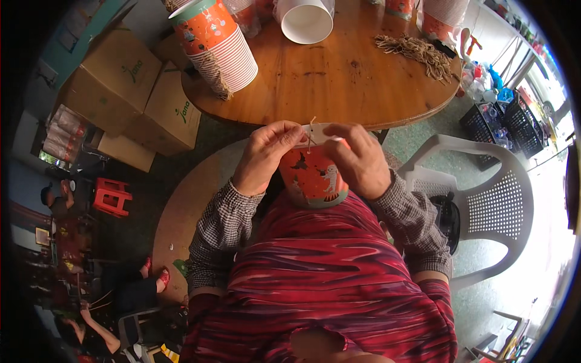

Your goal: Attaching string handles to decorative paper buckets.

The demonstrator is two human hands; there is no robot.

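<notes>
An orange paper bucket (307, 178) with printed animal figures stands between my hands, above my lap against the table's near edge. A short piece of tan string (311, 134) passes at its white rim, with one end sticking up. My left hand (263, 158) is closed in a pinch at the rim, thumb and forefinger on the string. Across from it, my right hand (362, 162) has bent fingers close to the string on the rim's other side. Its fingertips are slightly blurred, and whether they grip anything is unclear.
On the wooden table (327, 85) are a tall bucket stack (224, 60), a white bucket (307, 23) on its side and a bundle of tan strings (417, 54). Cardboard boxes (115, 91) stand left, a white plastic chair (493, 199) right. People sit at far left.
</notes>
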